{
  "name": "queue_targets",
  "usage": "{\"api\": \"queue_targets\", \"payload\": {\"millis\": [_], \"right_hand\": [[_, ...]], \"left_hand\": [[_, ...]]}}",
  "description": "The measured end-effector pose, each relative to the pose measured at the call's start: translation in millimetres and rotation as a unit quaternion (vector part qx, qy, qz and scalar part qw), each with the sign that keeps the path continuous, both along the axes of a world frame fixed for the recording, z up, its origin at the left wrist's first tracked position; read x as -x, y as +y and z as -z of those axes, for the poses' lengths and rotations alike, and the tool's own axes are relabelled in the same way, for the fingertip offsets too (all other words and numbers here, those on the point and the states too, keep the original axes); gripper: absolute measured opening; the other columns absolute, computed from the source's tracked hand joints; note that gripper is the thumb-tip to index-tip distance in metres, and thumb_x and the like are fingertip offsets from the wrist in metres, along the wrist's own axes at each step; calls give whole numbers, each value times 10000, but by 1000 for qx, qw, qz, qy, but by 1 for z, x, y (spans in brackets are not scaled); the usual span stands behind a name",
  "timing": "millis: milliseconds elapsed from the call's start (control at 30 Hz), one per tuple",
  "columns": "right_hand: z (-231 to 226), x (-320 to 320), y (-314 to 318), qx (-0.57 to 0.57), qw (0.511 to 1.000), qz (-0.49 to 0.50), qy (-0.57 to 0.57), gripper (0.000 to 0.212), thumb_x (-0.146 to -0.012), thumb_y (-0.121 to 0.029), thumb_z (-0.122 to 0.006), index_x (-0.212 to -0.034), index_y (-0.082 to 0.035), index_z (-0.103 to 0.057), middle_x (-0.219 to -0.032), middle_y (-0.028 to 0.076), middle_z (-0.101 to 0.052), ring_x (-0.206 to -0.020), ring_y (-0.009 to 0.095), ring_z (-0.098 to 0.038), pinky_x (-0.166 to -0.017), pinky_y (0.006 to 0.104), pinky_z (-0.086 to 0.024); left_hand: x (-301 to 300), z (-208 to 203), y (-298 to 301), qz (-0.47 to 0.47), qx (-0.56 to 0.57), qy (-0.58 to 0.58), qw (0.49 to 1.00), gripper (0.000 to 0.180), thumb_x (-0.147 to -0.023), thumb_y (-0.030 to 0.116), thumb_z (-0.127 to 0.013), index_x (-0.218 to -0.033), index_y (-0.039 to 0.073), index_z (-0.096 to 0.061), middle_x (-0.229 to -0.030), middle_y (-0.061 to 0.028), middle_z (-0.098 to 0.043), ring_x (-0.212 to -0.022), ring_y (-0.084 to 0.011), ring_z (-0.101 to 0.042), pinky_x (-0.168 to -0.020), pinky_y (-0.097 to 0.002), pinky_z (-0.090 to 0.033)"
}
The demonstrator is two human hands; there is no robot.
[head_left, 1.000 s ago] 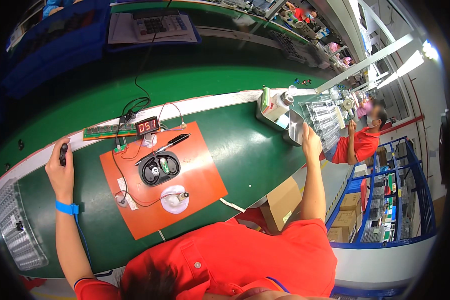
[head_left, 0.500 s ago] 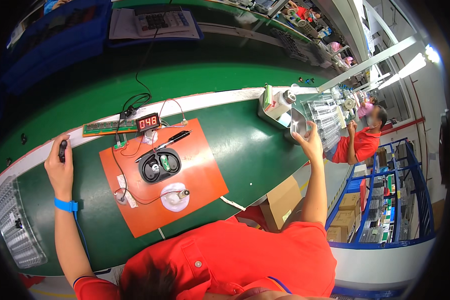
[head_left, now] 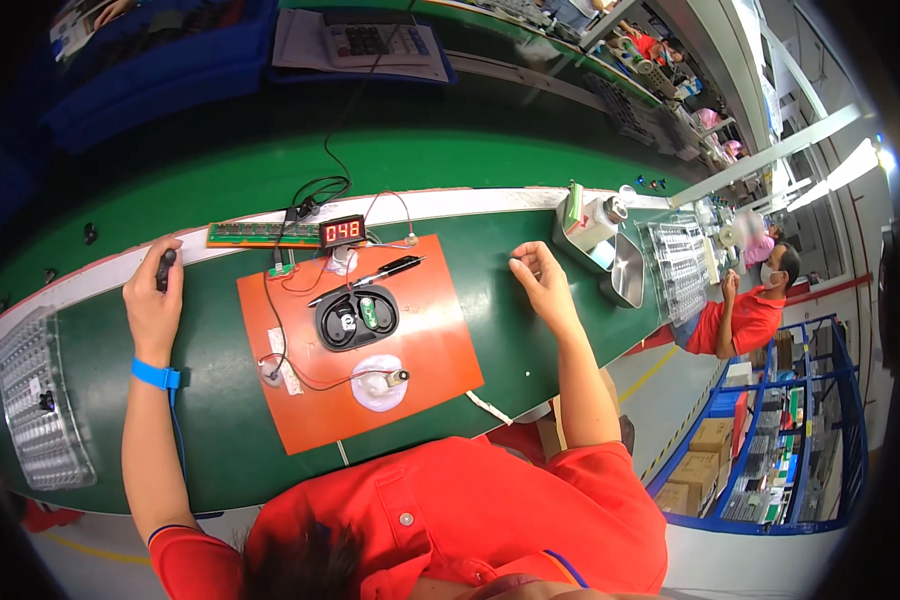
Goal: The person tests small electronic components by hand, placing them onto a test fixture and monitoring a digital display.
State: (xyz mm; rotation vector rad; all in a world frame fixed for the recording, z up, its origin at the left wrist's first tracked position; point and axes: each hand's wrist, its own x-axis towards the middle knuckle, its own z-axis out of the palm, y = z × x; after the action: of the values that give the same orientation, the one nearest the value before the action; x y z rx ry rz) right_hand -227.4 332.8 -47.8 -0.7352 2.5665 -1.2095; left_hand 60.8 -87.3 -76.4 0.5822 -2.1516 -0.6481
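Note:
My left hand [head_left: 153, 305], a blue strap round its wrist, is at the far left of the bench and closed on a small black earphone-like piece [head_left: 165, 270]. My right hand [head_left: 543, 285] hovers over the green bench, left of a metal tray [head_left: 626, 272]. Its thumb and fingertips are pinched together; what they hold, if anything, is too small to make out. Between my hands an orange mat [head_left: 435, 340] carries a black case [head_left: 358, 340] with a green circuit board [head_left: 377, 313] in its right recess. A black pen [head_left: 385, 272] lies just behind the case.
A red digital display [head_left: 342, 231] and a circuit strip [head_left: 260, 235] with wires stand behind the mat. A white pad [head_left: 375, 393] lies on the mat. Clear plastic trays [head_left: 40, 400] sit at the left end. A white bottle [head_left: 592, 228] stands by the metal tray. A co-worker [head_left: 745, 315] sits at right.
My right hand has left the metal tray and come left over the bench, its fingers now pinched. My left hand keeps the black piece. The whole view has shifted slightly.

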Motion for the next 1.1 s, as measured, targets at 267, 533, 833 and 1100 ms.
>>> {"api": "queue_targets", "payload": {"millis": [267, 533, 833, 1100], "right_hand": [[9, 10, -10, 3, 995, -12, 98, 108, -974, -117, -590, -973, -9, -597, -806, 9, -592, -724, 66, -549, -673, 240, -481], [-2, 9, -38, 20, 996, 64, 59, 115, -968, -119, -594, -949, -7, -614, -761, 19, -615, -702, 74, -575, -667, 249, -501], [29, 42, -52, -26, 963, 43, 265, 125, -924, -181, -647, -950, -61, -674, -755, 21, -650, -694, 102, -618, -623, 303, -473], [-16, 55, -87, -155, 969, 67, 178, 159, -899, -236, -661, -955, -96, -713, -764, 73, -700, -683, 150, -647, -658, 316, -499]], "left_hand": [[0, -3, 1, -4, -10, -5, 1000, 132, -927, 68, -628, -1051, 38, -662, -768, -74, -633, -607, -97, -486, -564, -249, -416], [1, -3, 1, -2, -9, -4, 1000, 130, -927, 70, -632, -1049, 38, -664, -761, -76, -631, -605, -97, -484, -563, -248, -415], [1, -5, -2, 1, -3, -14, 1000, 142, -922, 52, -637, -1061, 35, -666, -812, -100, -672, -620, -111, -551, -581, -248, -459], [0, -9, 3, -3, -3, -19, 1000, 121, -928, 64, -630, -1040, 27, -659, -810, -91, -664, -656, -110, -552, -610, -256, -459]]}}
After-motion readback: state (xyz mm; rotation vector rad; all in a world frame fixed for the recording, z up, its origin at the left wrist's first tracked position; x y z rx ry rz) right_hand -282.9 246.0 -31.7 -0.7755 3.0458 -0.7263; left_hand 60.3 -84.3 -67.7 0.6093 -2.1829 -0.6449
